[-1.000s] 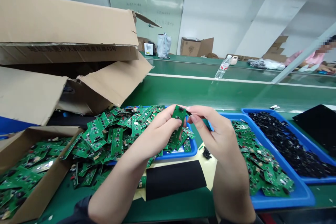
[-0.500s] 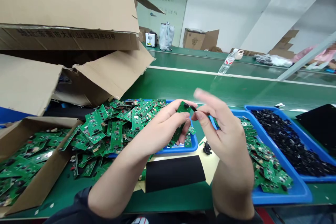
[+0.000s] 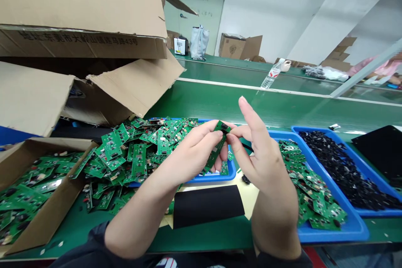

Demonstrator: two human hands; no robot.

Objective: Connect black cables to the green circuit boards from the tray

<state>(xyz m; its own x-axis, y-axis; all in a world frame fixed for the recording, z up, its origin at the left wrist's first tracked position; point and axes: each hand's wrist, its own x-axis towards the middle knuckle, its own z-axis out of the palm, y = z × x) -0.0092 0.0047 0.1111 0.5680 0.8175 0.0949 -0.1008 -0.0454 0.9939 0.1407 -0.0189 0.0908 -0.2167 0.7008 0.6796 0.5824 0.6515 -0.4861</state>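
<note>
My left hand [image 3: 191,155] is closed around a small green circuit board [image 3: 217,147], holding it upright above the blue tray of boards [image 3: 230,172]. My right hand [image 3: 260,155] pinches a small black part [image 3: 225,127] against the board's top edge with thumb and one finger, while its other fingers stand up straight. A heap of green circuit boards [image 3: 138,155] spills over that tray just left of my hands.
A big open cardboard box [image 3: 78,54] lies on its side at the left. A low carton of boards [image 3: 34,192] stands at the front left. Right of my hands are a blue tray of boards [image 3: 351,230] and one of black parts [image 3: 345,167]. A black sheet [image 3: 207,205] lies in front. A water bottle [image 3: 270,76] stands across the green belt.
My right hand's free fingers have lifted and straightened while its pinch stays at the board's top edge. The board has tilted slightly. The camera has dipped a little.
</note>
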